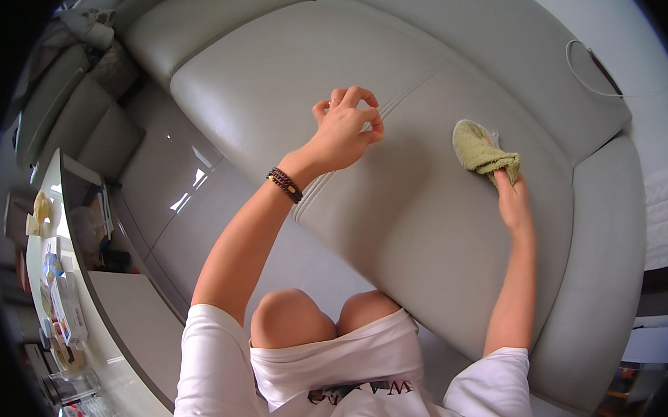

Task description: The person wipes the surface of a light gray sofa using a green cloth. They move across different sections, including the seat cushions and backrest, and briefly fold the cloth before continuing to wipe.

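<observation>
Right hand (513, 197) clamped on green cloth (471, 144) against sofa (282, 75); left hand (347, 129) loosely curled, partly apart

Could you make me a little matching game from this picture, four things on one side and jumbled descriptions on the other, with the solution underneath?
Things
1. Cloth
2. Bracelet
3. Left hand
4. Sofa

Descriptions
A. Dark and beaded, with a touch of yellow
B. Grey, with stitched seams running across its seat
C. Fingers curled, with a ring on one of them
D. Green, gripped by the right hand

Right pairs: 1-D, 2-A, 3-C, 4-B
</observation>
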The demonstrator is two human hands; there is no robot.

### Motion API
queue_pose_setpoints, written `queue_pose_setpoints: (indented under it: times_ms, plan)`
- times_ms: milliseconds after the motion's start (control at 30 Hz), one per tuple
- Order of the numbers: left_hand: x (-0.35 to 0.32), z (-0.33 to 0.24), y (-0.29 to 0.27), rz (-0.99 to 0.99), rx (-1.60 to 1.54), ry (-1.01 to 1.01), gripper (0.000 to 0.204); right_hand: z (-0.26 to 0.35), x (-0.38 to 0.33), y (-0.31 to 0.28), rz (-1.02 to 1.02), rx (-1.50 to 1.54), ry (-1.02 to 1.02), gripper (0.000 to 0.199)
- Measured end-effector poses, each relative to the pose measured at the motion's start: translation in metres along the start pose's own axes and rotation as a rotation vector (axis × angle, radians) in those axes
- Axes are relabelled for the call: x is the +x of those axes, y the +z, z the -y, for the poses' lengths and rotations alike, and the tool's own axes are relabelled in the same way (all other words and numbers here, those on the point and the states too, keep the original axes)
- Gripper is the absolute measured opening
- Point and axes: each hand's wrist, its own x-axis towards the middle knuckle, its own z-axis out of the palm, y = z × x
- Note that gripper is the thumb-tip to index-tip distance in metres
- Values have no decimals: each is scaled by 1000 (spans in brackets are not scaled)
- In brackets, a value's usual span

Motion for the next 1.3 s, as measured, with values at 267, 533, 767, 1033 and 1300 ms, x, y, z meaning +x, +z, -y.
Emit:
queue_pose_setpoints:
  times_ms: [267,533,767,1033,1300]
  plan:
    - [-25,7,-7,-88,-137,-88,6,0,49,-134,103,457,464,49]
    - [-65,1,-20,-176,-602,-300,7,-24,-27,-158,-711,993,211,48]
    - [-89,-11,-13,-291,-1057,-435,13,-66,-24,-152,-1093,999,293,44]
    - [-129,-18,-27,-378,-1193,-532,11,-56,13,-136,-935,1291,54,43]
    - [-148,-19,-23,-406,-1278,-637,13,-59,-7,-134,-1096,963,-18,51]
